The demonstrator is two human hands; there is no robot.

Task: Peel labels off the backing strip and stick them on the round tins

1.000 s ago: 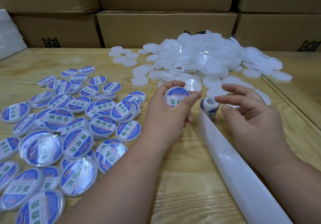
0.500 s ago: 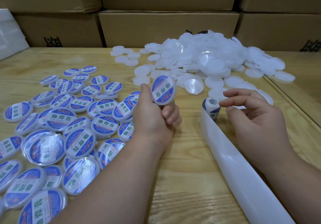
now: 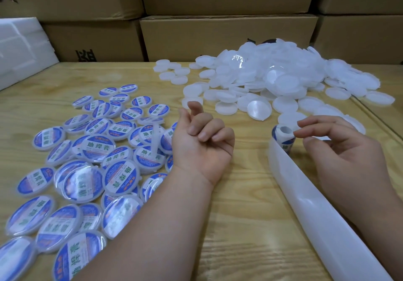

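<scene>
A white foam block (image 3: pixel 19 47) is lying at the far left edge of the wooden table (image 3: pixel 239 204), in front of stacked cardboard boxes (image 3: pixel 226 36) that are running along the whole back. Nearer, the left half of the table is carrying a loose spread of labelled tins (image 3: pixel 87 160), blue and white faces up, many overlapping; one tin (image 3: pixel 155 140) among them is standing on edge, blurred, just beside the left hand (image 3: pixel 202 147). That hand is lying palm up, holding nothing, fingers loosely curled and the forefinger pointing upward. Beyond it, a heap of plain white tins (image 3: pixel 272 80) is filling the far right of the table, with a few strays lying apart on its left. The label roll (image 3: pixel 283 137) is sitting near this heap, and its bare backing strip (image 3: pixel 322 215) is trailing toward the lower right corner. The right hand (image 3: pixel 346 156) is hovering at the roll, thumb and forefinger narrowly apart at its top; whether they are pinching a label cannot be told.
</scene>
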